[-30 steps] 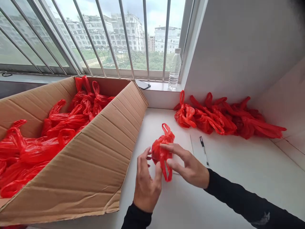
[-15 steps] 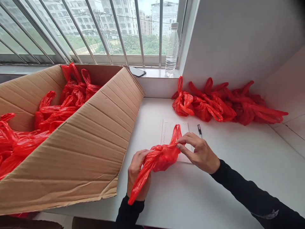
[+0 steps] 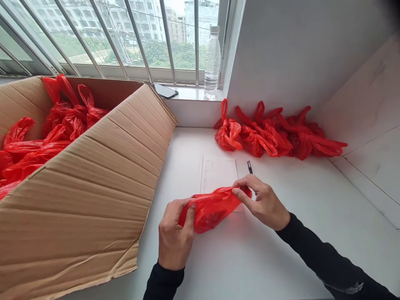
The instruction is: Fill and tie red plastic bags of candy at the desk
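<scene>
The red bag (image 3: 215, 210) is between the two hands of the person, in the middle of the white table (image 3: 281, 262), and it appears to be lifted a little above the surface. The left hand (image 3: 176, 233) holds its left end: the thumb presses on the near side and the other fingers go over the top edge, so they are clamped on the plastic. The right hand (image 3: 264, 204) pinches the upper right part of the bag between thumb and forefinger; its other fingers are partly hidden, so I cannot tell exactly how they stand. The bag looks loose at the top, and its contents cannot be recognised

Behind it there is a sheet of paper (image 3: 220, 173), of which the bag covers the lower part, and just beside the paper lies a pen (image 3: 249, 167). At the left stands a big cardboard box (image 3: 96, 196) with many tied bags (image 3: 75, 118) inside. Near the wall, at the far right side, rests a row of red bundles (image 3: 259, 135). On the window sill are a phone (image 3: 165, 91) and an upright water bottle (image 3: 212, 62)
</scene>
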{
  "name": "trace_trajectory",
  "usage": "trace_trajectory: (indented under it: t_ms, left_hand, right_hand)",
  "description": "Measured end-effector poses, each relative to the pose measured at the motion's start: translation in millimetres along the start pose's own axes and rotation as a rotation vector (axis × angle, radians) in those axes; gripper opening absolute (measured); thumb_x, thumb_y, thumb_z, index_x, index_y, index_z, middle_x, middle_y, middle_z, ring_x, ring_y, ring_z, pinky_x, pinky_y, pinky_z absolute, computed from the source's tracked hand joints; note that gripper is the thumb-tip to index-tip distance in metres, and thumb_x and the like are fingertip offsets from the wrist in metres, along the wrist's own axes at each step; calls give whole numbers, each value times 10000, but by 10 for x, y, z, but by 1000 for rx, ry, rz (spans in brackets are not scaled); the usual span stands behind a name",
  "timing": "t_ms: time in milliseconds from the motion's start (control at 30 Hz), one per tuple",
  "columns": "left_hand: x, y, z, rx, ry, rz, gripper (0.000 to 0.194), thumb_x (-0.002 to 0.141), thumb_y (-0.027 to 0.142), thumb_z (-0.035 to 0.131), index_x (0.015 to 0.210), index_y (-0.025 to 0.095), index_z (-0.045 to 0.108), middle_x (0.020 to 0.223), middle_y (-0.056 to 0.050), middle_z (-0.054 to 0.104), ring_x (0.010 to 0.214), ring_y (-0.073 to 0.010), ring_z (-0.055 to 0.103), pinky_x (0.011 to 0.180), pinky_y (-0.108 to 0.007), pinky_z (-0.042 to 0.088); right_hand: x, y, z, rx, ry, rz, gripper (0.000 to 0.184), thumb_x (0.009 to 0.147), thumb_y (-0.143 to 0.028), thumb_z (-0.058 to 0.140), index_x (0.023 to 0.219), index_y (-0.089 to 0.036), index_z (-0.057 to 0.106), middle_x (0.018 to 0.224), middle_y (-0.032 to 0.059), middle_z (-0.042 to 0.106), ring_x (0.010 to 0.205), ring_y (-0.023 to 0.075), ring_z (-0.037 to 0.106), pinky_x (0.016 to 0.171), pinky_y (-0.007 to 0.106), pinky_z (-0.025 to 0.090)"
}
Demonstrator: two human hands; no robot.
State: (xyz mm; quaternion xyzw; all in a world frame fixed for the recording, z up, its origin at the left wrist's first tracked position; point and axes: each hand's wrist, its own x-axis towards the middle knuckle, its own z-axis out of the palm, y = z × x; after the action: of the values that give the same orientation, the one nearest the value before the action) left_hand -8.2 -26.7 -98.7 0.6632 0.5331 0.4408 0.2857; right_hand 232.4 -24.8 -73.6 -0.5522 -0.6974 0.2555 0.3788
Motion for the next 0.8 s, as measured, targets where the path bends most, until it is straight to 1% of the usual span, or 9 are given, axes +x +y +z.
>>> trace_trajectory:
  t_ms: [67,167,233,300,367,467,533,600,800]
  left_hand:
    - [35,-83,-59,-29,85,-84,155,945,361,597,963,246,699,898,-12,693,848,-187,621,769,-300,481]
    - [70,-169,-115,-104,199,-181,233,972,430,535,1003,231,653,883,-14,679,770,-171,617,696,-276,481]
    - [84,-135,-99,-154,200,-189,243,956,444,556,1066,243,637,990,-21,685,855,-179,633,742,-267,494]
    - [102,-40,-56,-197,157,-175,312,902,437,641,1162,266,620,1111,-20,677,983,-196,634,822,-257,500]
    - [131,65,-19,-218,126,-165,345,859,430,696,1158,268,641,1105,-12,683,983,-194,638,823,-235,504]
    - [193,143,-19,-234,189,-181,231,874,449,676,967,238,693,882,10,690,760,-144,614,667,-191,489]
    - [224,137,-44,-279,267,-195,222,888,453,661,911,233,683,801,23,665,715,-126,591,636,-172,471]
    - [219,115,-68,-321,319,-206,211,884,443,673,931,237,676,801,28,657,749,-123,601,670,-161,477]
    - [5,124,-98,-342,347,-269,248,856,414,716,1036,248,672,897,10,684,848,-140,629,720,-175,500]
  right_hand:
    - [-34,117,-79,102,110,106,124,976,-356,590,923,-257,642,863,6,609,829,195,539,776,352,426]
    - [-139,322,-200,253,234,224,161,1002,-423,541,1004,-265,574,921,2,597,855,183,558,784,336,444]
    - [-214,396,-236,301,225,233,182,1008,-444,520,1079,-277,530,950,1,587,857,179,569,771,329,472]
    - [-265,400,-236,365,190,237,284,990,-446,558,1220,-298,484,986,5,590,885,186,583,792,335,492]
    - [-284,362,-221,423,165,228,392,971,-439,600,1310,-298,463,983,9,592,908,192,585,830,342,493]
    - [-282,320,-203,446,214,189,256,968,-408,620,1171,-257,580,946,11,589,884,180,565,831,316,472]
    - [-294,337,-187,456,268,171,158,976,-380,611,1060,-246,598,916,2,584,840,165,547,776,287,457]
    - [-330,388,-153,477,295,167,117,984,-361,596,1022,-252,576,879,-14,566,798,153,528,720,268,436]
    - [-488,547,26,554,284,172,129,978,-354,591,946,-256,513,818,-41,490,706,132,465,641,253,384]
